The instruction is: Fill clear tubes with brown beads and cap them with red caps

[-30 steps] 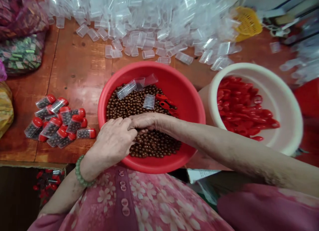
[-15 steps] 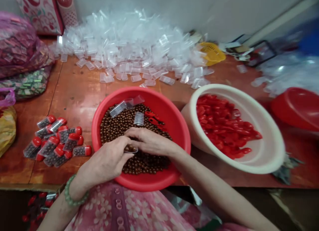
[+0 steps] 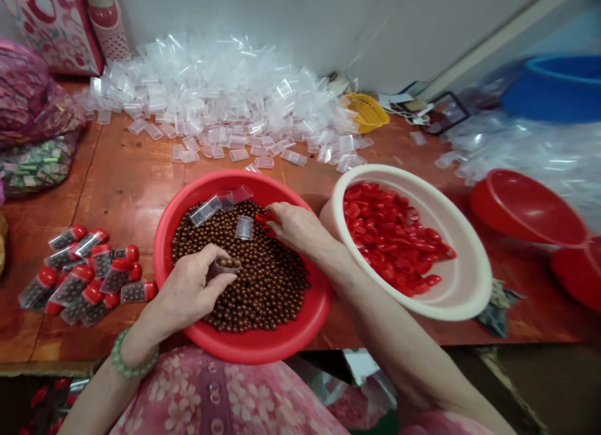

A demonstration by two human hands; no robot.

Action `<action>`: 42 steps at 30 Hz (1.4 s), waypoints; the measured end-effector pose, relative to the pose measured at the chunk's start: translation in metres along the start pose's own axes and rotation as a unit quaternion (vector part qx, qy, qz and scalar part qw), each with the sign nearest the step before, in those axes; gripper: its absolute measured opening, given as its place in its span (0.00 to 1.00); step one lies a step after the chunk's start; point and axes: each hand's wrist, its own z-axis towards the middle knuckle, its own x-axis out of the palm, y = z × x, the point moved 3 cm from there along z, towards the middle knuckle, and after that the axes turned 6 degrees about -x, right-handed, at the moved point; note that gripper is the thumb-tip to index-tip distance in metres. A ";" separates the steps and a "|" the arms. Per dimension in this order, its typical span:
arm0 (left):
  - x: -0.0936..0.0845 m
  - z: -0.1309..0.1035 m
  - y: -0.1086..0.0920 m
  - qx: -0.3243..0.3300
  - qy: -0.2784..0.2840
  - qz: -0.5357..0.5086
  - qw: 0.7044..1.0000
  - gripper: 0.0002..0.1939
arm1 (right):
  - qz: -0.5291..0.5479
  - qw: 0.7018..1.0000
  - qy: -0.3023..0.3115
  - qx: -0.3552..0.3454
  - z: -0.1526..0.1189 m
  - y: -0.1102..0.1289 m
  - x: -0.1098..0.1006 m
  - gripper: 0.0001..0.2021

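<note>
My left hand [image 3: 192,291] grips a small clear plastic tube [image 3: 220,267] with brown beads at its open end, above the beads. A wide red basin [image 3: 162,247] holds many shiny brown beads [image 3: 263,291]. At the basin's far right side, my right hand [image 3: 300,231] has its fingers closed on a red plastic cap [image 3: 267,217]; the fingertips are partly hidden. Another clear tube [image 3: 244,227] lies on the beads, and several more lie behind it. To the left, several filled tubes with red caps [image 3: 75,283] lie piled on the table.
A cream basin [image 3: 474,285] of red caps [image 3: 389,241] stands right of the red basin. Along the wall spreads a heap of clear tubes [image 3: 211,97], with a yellow basket [image 3: 369,112] beside it. Red bowls [image 3: 526,203] and a blue tub [image 3: 558,91] are at right.
My right hand has left the tube in my left hand and moved away to the red caps in the basin. My left hand still holds the tube. The view has shifted right.
</note>
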 end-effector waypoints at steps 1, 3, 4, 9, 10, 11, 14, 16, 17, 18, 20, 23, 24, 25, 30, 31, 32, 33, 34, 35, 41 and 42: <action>-0.001 0.000 0.001 -0.009 -0.011 -0.025 1.000 0.05 | -0.005 1.000 0.005 -0.004 0.005 0.001 0.003 0.10; -0.002 0.000 0.003 -0.030 -0.014 -0.098 0.995 0.07 | -0.013 1.000 0.013 -0.012 0.011 0.003 0.010 0.11; -0.002 0.000 0.004 -0.043 -0.011 -0.142 0.989 0.09 | -0.016 1.000 0.015 -0.016 0.013 0.004 0.012 0.11; -0.006 0.000 0.009 -0.093 -0.024 -0.268 0.959 0.12 | -0.026 0.999 0.012 -0.029 0.011 0.006 0.014 0.12; -0.006 0.001 0.009 -0.096 -0.020 -0.276 0.956 0.12 | -0.018 0.999 -0.005 -0.037 0.008 0.007 0.011 0.12; -0.004 0.001 0.009 -0.100 -0.011 -0.285 0.953 0.12 | 0.009 0.998 -0.035 -0.050 0.004 0.009 0.007 0.12; 0.002 0.002 0.010 -0.121 0.039 -0.325 0.937 0.12 | 0.200 0.962 -0.152 -0.110 -0.012 0.024 -0.014 0.13; 0.005 0.002 0.010 -0.128 0.075 -0.338 0.929 0.11 | 0.331 0.916 -0.157 -0.162 -0.023 0.041 -0.027 0.13; 0.006 0.003 0.011 -0.125 0.080 -0.336 0.930 0.11 | 0.372 0.897 -0.146 -0.188 -0.027 0.051 -0.032 0.12; 0.007 0.003 0.012 -0.120 0.077 -0.329 0.934 0.11 | 0.397 0.884 -0.140 -0.205 -0.031 0.060 -0.037 0.12; 0.007 0.005 0.014 -0.112 0.061 -0.316 0.940 0.11 | 0.414 0.871 -0.134 -0.230 -0.035 0.075 -0.043 0.12; 0.007 0.007 0.016 -0.109 0.059 -0.321 0.939 0.12 | 0.410 0.870 -0.123 -0.245 -0.034 0.088 -0.044 0.11; 0.008 0.007 0.017 -0.112 0.064 -0.332 0.935 0.13 | 0.407 0.872 -0.119 -0.247 -0.033 0.090 -0.043 0.11; 0.008 0.007 0.017 -0.116 0.067 -0.343 0.930 0.14 | 0.405 0.873 -0.117 -0.247 -0.032 0.090 -0.040 0.11; 0.003 0.008 0.018 -0.127 0.062 -0.430 0.892 0.17 | 0.431 0.861 -0.140 -0.230 -0.028 0.086 -0.030 0.10; 0.002 0.008 0.018 -0.120 0.063 -0.449 0.883 0.17 | 0.441 0.857 -0.158 -0.214 -0.027 0.084 -0.029 0.10; 0.001 0.008 0.018 -0.113 0.067 -0.467 0.875 0.18 | 0.451 0.853 -0.177 -0.195 -0.027 0.082 -0.028 0.10; -0.001 0.009 0.018 -0.107 0.072 -0.480 0.868 0.18 | 0.459 0.848 -0.194 -0.178 -0.027 0.081 -0.028 0.10; -0.001 0.009 0.018 -0.102 0.076 -0.490 0.862 0.17 | 0.466 0.844 -0.206 -0.168 -0.026 0.080 -0.028 0.10; -0.002 0.009 0.019 -0.099 0.078 -0.498 0.858 0.17 | 0.472 0.839 -0.212 -0.167 -0.027 0.080 -0.028 0.10; 0.002 0.010 0.022 -0.106 0.093 -0.499 0.855 0.17 | 0.452 0.842 -0.193 -0.223 -0.027 0.089 -0.034 0.07; 0.002 0.010 0.022 -0.109 0.095 -0.500 0.854 0.18 | 0.442 0.846 -0.187 -0.230 -0.027 0.091 -0.034 0.07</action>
